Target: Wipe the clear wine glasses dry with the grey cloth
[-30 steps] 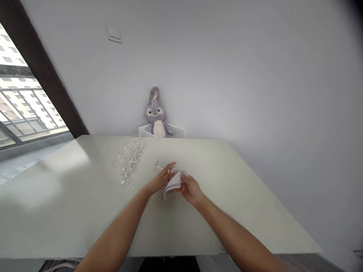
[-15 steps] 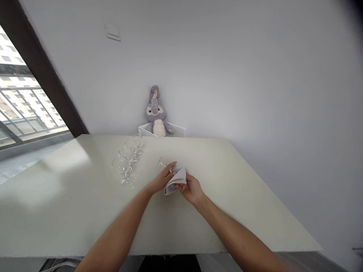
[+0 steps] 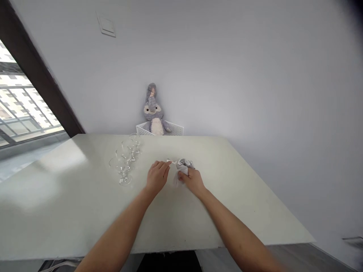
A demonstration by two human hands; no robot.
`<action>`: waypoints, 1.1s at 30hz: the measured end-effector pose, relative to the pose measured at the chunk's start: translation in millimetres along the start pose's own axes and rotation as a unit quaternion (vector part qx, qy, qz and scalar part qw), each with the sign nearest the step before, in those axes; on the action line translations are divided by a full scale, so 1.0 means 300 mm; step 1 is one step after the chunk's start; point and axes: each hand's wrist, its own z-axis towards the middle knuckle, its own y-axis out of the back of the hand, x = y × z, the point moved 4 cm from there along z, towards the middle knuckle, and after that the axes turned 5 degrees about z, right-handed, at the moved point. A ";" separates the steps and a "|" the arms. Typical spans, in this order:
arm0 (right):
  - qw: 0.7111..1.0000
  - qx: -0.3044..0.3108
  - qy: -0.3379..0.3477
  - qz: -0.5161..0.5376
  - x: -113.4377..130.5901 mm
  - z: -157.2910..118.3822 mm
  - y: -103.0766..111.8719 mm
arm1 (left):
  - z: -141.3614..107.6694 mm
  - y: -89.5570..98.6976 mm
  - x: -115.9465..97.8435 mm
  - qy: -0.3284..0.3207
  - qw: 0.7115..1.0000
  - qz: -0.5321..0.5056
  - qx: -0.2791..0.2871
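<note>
My left hand (image 3: 157, 176) has its fingers closed at the foot end of a stemmed glass (image 3: 174, 161), which lies tilted on its side above the table. My right hand (image 3: 194, 181) grips a folded pale grey cloth (image 3: 182, 170), pressed against the bowl of that glass. The cloth hides part of the bowl. To the left, several clear stemmed glasses stand upright in a slanting row, the nearest glass (image 3: 124, 179) at the front.
The pale table (image 3: 244, 211) reaches to the wall. At its far edge a white perforated basket (image 3: 178, 130) holds a grey plush toy (image 3: 154, 115). A dark-framed window (image 3: 42, 71) is at the left.
The glass has swung to lie nearly level, its foot now by my left fingers. My left hand has shifted from the cloth towards the foot; my right hand with the cloth moved slightly up.
</note>
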 end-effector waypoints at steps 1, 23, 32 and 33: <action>0.999 0.005 -0.014 0.037 -0.004 0.008 0.008 | 0.002 0.009 -0.013 -0.046 0.998 0.047 -0.014; 0.994 0.102 0.041 0.028 -0.062 0.080 0.203 | 0.022 0.033 0.089 0.031 0.985 0.081 0.152; 0.938 0.007 0.225 -0.263 0.115 -0.013 0.101 | 0.026 0.028 0.122 0.167 0.977 0.084 0.100; 0.917 0.017 0.245 -0.314 0.132 -0.028 0.066 | 0.022 0.012 0.106 0.146 0.976 0.116 0.109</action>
